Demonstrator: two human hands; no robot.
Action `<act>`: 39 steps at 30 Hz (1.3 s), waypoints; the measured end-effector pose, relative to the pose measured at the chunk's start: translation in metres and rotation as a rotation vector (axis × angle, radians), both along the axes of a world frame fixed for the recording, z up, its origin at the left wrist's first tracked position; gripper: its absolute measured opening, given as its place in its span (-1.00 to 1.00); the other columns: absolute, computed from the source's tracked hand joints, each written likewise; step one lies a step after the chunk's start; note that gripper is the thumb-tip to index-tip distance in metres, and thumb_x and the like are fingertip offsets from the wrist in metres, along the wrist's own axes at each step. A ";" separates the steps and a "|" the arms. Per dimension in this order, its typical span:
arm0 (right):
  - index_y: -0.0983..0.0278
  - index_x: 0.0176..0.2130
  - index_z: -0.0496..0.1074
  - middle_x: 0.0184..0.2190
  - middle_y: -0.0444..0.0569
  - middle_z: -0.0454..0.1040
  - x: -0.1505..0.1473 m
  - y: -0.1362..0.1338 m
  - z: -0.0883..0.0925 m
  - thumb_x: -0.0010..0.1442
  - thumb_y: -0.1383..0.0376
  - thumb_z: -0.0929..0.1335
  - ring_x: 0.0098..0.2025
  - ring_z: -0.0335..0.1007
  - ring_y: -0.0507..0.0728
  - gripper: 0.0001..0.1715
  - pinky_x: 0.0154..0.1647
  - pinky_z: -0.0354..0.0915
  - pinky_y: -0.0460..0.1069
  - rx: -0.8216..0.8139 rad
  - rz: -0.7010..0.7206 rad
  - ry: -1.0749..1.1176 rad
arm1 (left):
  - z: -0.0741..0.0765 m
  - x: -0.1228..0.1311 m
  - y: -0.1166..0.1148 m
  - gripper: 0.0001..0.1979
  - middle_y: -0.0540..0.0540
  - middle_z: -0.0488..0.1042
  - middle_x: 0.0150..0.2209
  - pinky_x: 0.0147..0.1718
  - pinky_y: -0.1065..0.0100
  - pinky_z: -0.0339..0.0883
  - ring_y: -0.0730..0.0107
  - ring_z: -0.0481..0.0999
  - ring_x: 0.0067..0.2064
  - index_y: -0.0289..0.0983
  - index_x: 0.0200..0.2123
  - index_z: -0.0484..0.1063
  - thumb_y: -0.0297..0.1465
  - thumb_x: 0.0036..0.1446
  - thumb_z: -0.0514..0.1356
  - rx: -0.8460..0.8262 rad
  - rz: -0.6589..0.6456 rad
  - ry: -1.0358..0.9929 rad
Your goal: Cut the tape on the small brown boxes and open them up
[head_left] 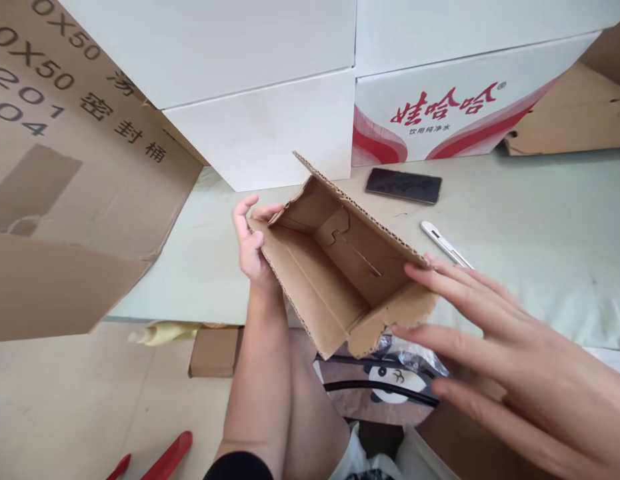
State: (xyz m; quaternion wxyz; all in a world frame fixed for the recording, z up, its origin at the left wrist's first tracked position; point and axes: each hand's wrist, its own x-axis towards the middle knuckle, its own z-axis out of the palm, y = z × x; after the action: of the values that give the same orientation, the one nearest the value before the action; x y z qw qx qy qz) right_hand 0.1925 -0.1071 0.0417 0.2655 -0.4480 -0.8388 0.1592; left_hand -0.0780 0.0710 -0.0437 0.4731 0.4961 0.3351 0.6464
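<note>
Tilted in front of me is a small brown cardboard box [310, 267], its flaps spread and its inside bare. My left hand [253, 243] grips the box's far left end, thumb on the outside and part of the fingers hidden behind it. My right hand [495, 347] is at the near right end, fingers spread, the fingertips at the edge of a flap with a wavy rim. Just beyond that hand lies a white utility knife [445, 243], partly covered by the fingers. A dark phone [404, 185] rests farther back on the pale green cloth.
White cartons [270, 133] are stacked at the back, one carton [455, 117] with red lettering. A large brown carton [90, 200] stands at left. Below are a small brown box [215, 351], a red-handled object [167, 457] and a panda-printed bag [390, 383] near my legs.
</note>
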 end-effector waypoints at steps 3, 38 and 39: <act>0.01 0.14 0.46 0.44 0.00 0.22 -0.004 0.011 -0.009 0.32 0.17 0.35 0.42 0.24 0.41 -0.60 0.35 0.37 0.34 0.047 -0.083 0.034 | -0.001 0.006 0.001 -0.51 -0.05 0.58 -0.18 -0.01 0.04 0.48 0.08 0.61 -0.05 0.02 -0.06 0.38 0.07 0.00 0.33 0.021 0.021 -0.011; 0.00 0.12 0.43 0.18 0.03 0.47 0.029 0.085 -0.117 0.38 0.13 0.23 0.09 0.53 0.30 -0.62 0.16 0.44 0.30 0.170 -0.559 0.715 | -0.017 0.045 0.003 -0.67 -0.21 0.38 0.17 0.34 0.04 0.25 0.13 0.43 0.25 -0.20 -0.03 0.64 -0.22 0.37 0.12 0.257 0.310 0.715; 0.04 0.10 0.44 0.13 0.06 0.50 0.037 0.098 -0.120 0.33 0.15 0.29 0.07 0.54 0.31 -0.63 0.14 0.45 0.31 0.152 -0.639 0.640 | -0.017 0.046 0.004 -0.67 -0.21 0.38 0.16 0.34 0.04 0.26 0.13 0.43 0.24 -0.20 -0.03 0.64 -0.23 0.37 0.12 0.259 0.305 0.713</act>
State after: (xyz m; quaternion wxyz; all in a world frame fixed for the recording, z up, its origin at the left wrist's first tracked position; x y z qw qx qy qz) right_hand 0.2294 -0.0088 -0.0779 0.5791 -0.5919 -0.5434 0.1379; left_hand -0.0318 0.0745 -0.0604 0.1597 0.6891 0.4637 0.5335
